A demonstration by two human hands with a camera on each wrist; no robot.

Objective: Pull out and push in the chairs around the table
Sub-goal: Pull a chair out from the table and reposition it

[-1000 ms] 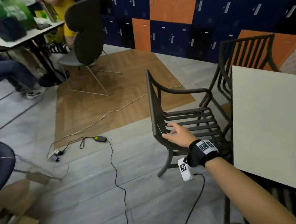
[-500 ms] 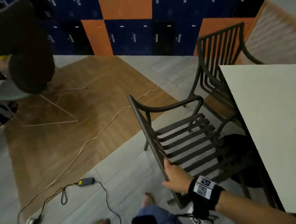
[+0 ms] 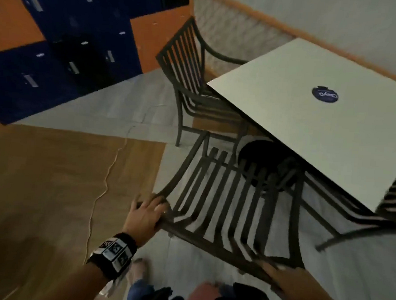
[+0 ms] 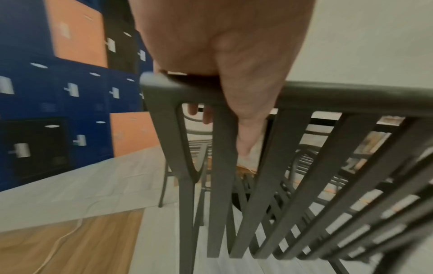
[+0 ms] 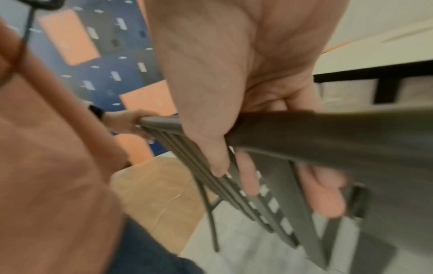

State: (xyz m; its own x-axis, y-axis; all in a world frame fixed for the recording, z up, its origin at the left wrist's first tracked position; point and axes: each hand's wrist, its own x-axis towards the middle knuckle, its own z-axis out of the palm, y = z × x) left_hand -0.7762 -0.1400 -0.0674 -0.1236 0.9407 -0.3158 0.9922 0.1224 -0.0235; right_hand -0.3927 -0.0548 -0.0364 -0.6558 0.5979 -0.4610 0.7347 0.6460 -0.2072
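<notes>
A dark slatted metal chair (image 3: 224,197) stands in front of me, its seat pointing at the white square table (image 3: 309,133) and its front reaching under the table's edge. My left hand (image 3: 145,214) grips the left corner of the chair's top rail (image 4: 351,96); the left wrist view shows the left hand (image 4: 234,64) with its thumb over the rail and its fingers behind it. My right hand (image 3: 293,285) holds the rail's right end. The right wrist view shows the right hand (image 5: 234,92) curled round the rail (image 5: 351,133).
A second matching chair (image 3: 186,65) is tucked in at the table's far left side, and part of a third chair (image 3: 395,201) shows at the right. The table's black round base (image 3: 261,163) sits under the top. A white cable (image 3: 104,183) crosses the wooden floor patch. Lockers (image 3: 59,48) line the wall.
Earlier only one hand touched the chair's back. Now both hands grip the top rail. I have stepped behind the chair, and its seat now faces the table.
</notes>
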